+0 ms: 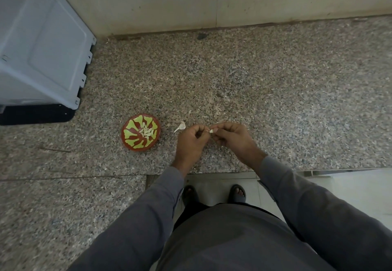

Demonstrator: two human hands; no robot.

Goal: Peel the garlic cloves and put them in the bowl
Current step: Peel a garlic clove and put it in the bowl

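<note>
No readable text, labels or numbers anywhere.

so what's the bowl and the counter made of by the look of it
Bowl: looks like glossy plastic or melamine, red with a printed yellow-green pattern; glazed ceramic is possible. Counter: polished granite-like stone, speckled pink, grey and black grain with a soft sheen.

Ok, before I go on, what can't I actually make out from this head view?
- Garlic clove: mostly covered by the fingers of both hands; how much skin is left cannot be told.
- Cloves in the bowl: too small to count.
- White piece on the counter: too small to tell skin from stem.
- Grey box: cut off by the left edge.
</note>
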